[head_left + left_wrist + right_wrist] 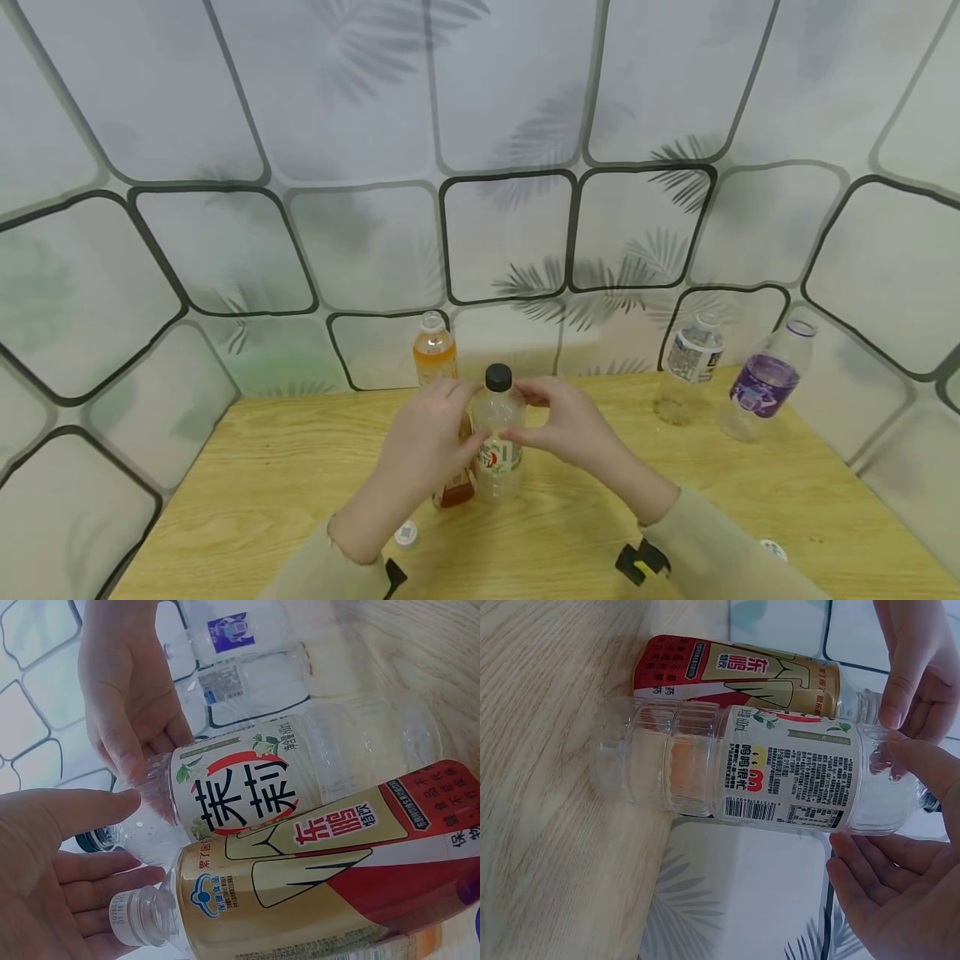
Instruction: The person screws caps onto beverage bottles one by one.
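Note:
In the head view a clear bottle (499, 417) with a black cap and white jasmine label stands upright on the wooden table, holding little or no liquid. My left hand (427, 429) holds its upper part from the left, thumb in front. From the right, my right hand (573, 425) grips the same shoulder area between thumb and fingers. Close beside it, partly behind the left hand, stands a gold-and-red bottle (330, 877); the left wrist view shows its uncapped neck. Behind the left hand rises an uncapped bottle with an orange band (435, 350).
Two uncapped clear bottles stand at the right, one with a white label (692, 358), one with a purple label (765, 385). A white cap (406, 533) lies near the left forearm, another cap (774, 550) by the right sleeve. Patterned walls enclose the table (300, 467).

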The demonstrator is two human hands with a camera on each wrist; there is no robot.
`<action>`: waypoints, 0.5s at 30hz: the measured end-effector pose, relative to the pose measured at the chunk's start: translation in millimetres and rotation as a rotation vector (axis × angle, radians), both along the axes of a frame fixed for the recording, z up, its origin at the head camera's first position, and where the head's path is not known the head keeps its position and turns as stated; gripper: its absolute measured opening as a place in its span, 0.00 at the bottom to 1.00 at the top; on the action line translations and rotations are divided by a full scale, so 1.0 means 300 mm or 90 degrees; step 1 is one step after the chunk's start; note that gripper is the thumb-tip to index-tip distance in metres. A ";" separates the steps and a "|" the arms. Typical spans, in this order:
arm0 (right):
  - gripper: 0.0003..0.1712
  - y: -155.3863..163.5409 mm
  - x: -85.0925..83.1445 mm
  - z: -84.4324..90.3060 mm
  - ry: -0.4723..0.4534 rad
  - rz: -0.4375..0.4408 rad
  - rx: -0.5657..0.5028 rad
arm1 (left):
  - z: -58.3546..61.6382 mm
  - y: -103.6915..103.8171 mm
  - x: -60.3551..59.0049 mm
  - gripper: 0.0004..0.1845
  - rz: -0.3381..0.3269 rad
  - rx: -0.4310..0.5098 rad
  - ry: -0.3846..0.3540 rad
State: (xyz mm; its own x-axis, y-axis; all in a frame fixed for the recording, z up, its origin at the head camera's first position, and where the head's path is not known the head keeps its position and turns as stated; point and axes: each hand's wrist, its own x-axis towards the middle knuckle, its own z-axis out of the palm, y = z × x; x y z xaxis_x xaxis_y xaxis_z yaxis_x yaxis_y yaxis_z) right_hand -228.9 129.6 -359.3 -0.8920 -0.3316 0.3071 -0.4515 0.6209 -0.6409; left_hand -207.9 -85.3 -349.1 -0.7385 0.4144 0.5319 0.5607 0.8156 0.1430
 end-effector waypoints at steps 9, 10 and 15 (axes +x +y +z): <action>0.37 -0.003 -0.007 0.004 -0.027 -0.003 -0.002 | 0.006 -0.001 -0.013 0.26 0.002 0.003 -0.019; 0.37 -0.003 -0.008 0.003 -0.028 -0.003 0.000 | 0.007 0.000 -0.013 0.26 0.003 0.003 -0.022; 0.37 -0.005 -0.008 -0.002 -0.019 -0.006 0.001 | 0.011 0.000 -0.012 0.25 0.008 0.004 -0.043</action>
State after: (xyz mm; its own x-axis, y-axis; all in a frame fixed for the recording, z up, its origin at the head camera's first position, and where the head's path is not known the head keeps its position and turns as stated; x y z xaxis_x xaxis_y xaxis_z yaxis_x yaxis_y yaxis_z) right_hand -231.3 128.1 -359.9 -0.9039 -0.3231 0.2803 -0.4262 0.6260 -0.6530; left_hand -211.5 -85.4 -345.8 -0.7778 0.4021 0.4831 0.5399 0.8210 0.1857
